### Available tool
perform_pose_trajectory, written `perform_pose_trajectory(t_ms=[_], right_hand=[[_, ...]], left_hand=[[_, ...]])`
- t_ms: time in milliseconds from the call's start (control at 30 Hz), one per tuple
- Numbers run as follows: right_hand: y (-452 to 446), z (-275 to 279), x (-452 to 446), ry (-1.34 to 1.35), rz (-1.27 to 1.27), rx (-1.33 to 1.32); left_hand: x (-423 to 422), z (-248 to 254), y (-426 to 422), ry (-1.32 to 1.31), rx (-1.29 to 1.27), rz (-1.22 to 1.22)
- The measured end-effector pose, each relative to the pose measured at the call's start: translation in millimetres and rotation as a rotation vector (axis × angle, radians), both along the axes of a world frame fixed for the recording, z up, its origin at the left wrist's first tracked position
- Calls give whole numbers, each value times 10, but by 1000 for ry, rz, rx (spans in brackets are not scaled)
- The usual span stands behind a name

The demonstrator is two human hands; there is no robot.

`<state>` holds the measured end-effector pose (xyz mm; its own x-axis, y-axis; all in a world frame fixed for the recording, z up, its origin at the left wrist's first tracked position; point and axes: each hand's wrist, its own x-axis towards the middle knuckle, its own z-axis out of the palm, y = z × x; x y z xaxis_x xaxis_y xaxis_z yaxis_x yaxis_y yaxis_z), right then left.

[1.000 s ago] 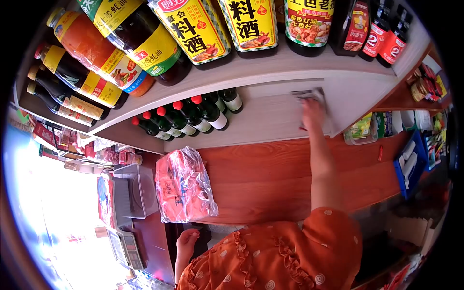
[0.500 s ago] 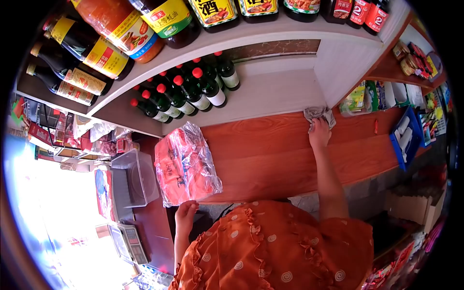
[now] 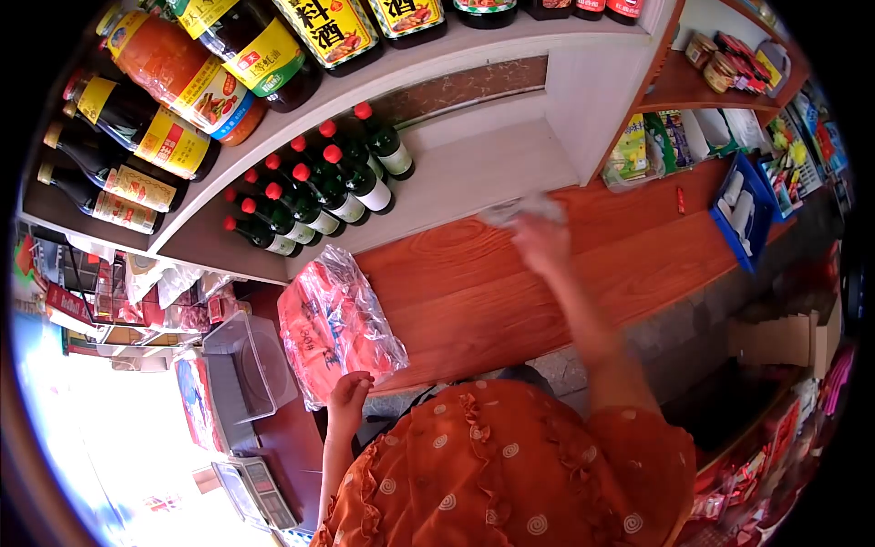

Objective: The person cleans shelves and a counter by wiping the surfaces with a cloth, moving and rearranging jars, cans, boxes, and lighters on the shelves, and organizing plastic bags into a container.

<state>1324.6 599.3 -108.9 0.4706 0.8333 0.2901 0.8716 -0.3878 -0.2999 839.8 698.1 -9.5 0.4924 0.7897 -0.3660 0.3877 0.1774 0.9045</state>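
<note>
A grey cloth (image 3: 521, 210) lies under my right hand (image 3: 543, 244), at the line where the pale lower shelf (image 3: 483, 169) meets the reddish wooden counter (image 3: 456, 301). That hand is a little blurred, with its fingers pressed on the cloth. My left hand (image 3: 350, 392) is closed beside the lower edge of a red package in clear plastic (image 3: 328, 328); whether it grips the plastic is unclear. Green bottles with red caps (image 3: 365, 187) stand in rows at the shelf's left.
Large sauce bottles (image 3: 187, 73) line the upper shelf. A clear plastic bin (image 3: 255, 365) and a scale (image 3: 264, 492) are at the left. On the right are a blue tray (image 3: 743, 210), a small red item (image 3: 681, 201) and a cardboard box (image 3: 775, 337).
My right hand has moved with the cloth from the lower shelf to its front edge, then left along it. My left hand has come up to the red package. The view has shifted.
</note>
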Motion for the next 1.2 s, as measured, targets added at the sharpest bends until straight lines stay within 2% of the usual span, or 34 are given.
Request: perform_pose_trajectory(t_ms=[67,133,167,200,233,300,400,467,567,633,733,800,867,933,1000,1067,1200], right_hand=[[-436,-340,697,-19,-258,117],[-969,-650,1232,-154,-361,-41],[-1156,-859,1347,-310,-436,-95],[-1226,-998,1359,-288,-541,-185],[-1168,-1034,1281,-270,-643,-275],[-851,-402,748,16,-808,-462],[-756,-686,588,52,-785,-481],[-707,-600,445,87,-743,-519],[-660,-376,306,127,-698,-554],[-679,-281,285,50,-659,-573],[-821,-734,336,-175,-621,-554],[-818,-1003,320,-128,-610,-338],[-788,-984,279,-47,-638,-251],[-689,-470,57,49,-697,-396],[-624,-169,-72,305,-708,-431],[-662,-168,-189,300,-686,-454],[-830,-421,-421,156,-641,-438]], left_hand=[[-54,-44,3,35,70,10],[-194,-149,-57,84,142,60],[-248,-234,-75,140,227,90],[-171,-98,-111,248,304,78],[-127,-103,-126,269,530,44],[-67,-184,-123,447,757,-53],[12,-429,-64,543,792,-161],[104,-516,-76,661,816,-173],[128,-682,-1,684,833,-169],[128,-679,28,653,862,-141],[89,-737,22,602,870,-165],[47,-665,-11,491,907,-185],[18,-621,-24,309,975,-173],[-1,-510,-32,251,974,-211],[29,-367,-39,171,974,-255],[139,-214,-33,16,915,-317],[371,-265,-149,-127,875,-449]])
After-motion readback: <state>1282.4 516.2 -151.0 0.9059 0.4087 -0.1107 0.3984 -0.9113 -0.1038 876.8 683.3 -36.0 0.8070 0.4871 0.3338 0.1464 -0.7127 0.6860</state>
